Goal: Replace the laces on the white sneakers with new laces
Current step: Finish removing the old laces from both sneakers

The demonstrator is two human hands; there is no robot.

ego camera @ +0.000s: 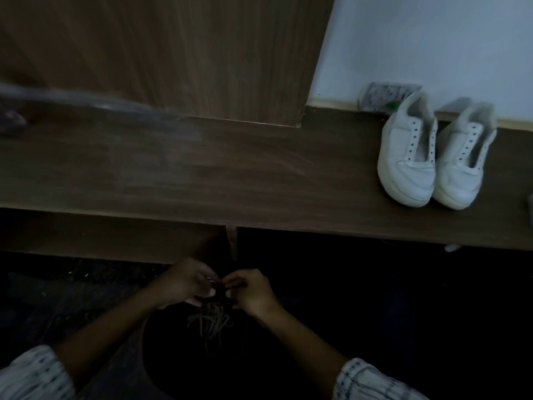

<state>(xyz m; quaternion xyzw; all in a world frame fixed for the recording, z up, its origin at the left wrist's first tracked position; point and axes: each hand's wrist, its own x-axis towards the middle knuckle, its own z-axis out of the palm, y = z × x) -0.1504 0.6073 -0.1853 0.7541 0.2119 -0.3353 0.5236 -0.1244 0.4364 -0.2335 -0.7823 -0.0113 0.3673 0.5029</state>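
Hands (187, 281) (251, 290) pinching laces (210, 321), sneakers (409, 157) unlaced (no legible branding)

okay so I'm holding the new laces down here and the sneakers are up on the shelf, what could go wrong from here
The bundle of pale laces dangles loose below the left hand and right hand, so it may tangle or slip. The lighting is dim, so eyelets on the white lace-less sneakers could be missed.
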